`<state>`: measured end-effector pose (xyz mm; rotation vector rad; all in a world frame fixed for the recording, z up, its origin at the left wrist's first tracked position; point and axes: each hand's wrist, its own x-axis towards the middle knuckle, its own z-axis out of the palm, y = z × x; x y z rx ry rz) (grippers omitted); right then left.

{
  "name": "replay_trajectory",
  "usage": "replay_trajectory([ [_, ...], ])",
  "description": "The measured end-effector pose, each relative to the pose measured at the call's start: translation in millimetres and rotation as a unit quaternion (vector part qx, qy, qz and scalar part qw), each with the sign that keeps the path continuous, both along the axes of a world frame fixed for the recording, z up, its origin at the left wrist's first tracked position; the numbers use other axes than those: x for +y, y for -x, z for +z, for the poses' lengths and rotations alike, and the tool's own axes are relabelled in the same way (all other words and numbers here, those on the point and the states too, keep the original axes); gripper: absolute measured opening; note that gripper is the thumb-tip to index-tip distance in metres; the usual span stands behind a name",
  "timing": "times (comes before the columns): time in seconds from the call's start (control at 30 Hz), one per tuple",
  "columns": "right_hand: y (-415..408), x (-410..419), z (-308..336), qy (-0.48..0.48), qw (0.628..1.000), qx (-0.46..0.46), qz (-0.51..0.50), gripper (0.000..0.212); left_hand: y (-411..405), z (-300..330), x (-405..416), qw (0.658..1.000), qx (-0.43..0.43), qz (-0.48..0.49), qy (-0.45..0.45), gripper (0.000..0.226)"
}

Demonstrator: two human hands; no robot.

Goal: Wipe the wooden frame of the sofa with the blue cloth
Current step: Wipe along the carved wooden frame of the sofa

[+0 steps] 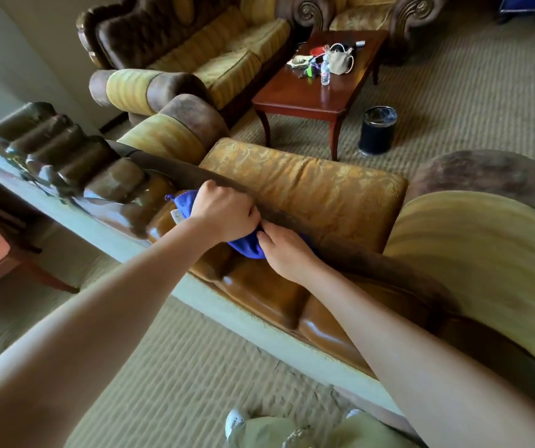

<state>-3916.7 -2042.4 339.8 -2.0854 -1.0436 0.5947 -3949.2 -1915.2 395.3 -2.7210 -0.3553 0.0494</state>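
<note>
Head view looks down over the back of a sofa, where both hands meet on a soft blue microfibre cloth bunched on top of the glossy brown carved wooden frame that runs along the sofa's back edge. The left hand sits over the cloth with its fingers curled down, gripping the bunched fabric and pressing it onto the wood. The right hand lies just beside it, touching the cloth's right edge; its fingertips seem tucked into the fabric, but how tightly they pinch cannot be told from this angle.

Most of the cloth is hidden beneath the left hand; one corner pokes out on the far left and a rounded fold shows between the two hands. It rests near the middle of the frame's length, between the tall scalloped carving at the left and the padded striped armrest at the right.

Judging by its folds, the cloth is light and limp, so it should conform to the carved humps and grooves if held in a loose wad under the palm, not by a corner. The lacquered wood looks hard and slick, so the cloth will likely glide easily, though the deep grooves may need fingertip pressure through the fabric.
</note>
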Motion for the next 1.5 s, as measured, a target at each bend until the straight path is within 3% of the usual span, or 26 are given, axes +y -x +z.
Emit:
replay_trajectory([
  [0.03,4,11,4,-0.025,1.0,0.011,-0.002,0.04,1,6,15,0.996,-0.045,0.012,0.079,0.036],
  [0.1,10,30,16,-0.078,0.994,0.067,-0.022,0.042,5,24,40,0.948,-0.135,0.037,0.285,0.027],
  [0.17,11,47,28,-0.101,0.987,0.116,-0.052,0.041,15,45,62,0.9,-0.228,0.028,0.371,0.029],
  [0.27,1,77,42,-0.022,0.986,0.142,-0.089,0.039,37,64,104,0.91,-0.269,0.021,0.314,0.03],
  [0.43,-10,129,66,0.097,0.969,0.176,-0.14,0.035,57,55,160,0.952,-0.185,-0.037,0.24,0.025],
  [0.6,0,148,79,0.155,0.962,0.15,-0.168,0.041,60,43,177,0.943,-0.192,-0.12,0.243,0.03],
  [0.7,10,147,85,0.156,0.966,0.116,-0.168,0.044,56,40,177,0.925,-0.209,-0.154,0.276,0.03],
  [0.93,29,143,77,0.07,0.97,0.012,-0.232,0.028,58,39,174,0.9,-0.241,-0.154,0.328,0.045],
  [1.07,39,141,75,0.069,0.968,-0.09,-0.224,0.042,61,38,172,0.9,-0.272,-0.13,0.314,0.038],
  [1.23,47,140,70,0.073,0.949,-0.215,-0.219,0.037,60,38,170,0.89,-0.327,-0.108,0.297,0.038],
  [1.5,22,156,70,0.095,0.977,-0.074,-0.174,0.03,58,37,169,0.907,-0.32,-0.071,0.265,0.036],
])
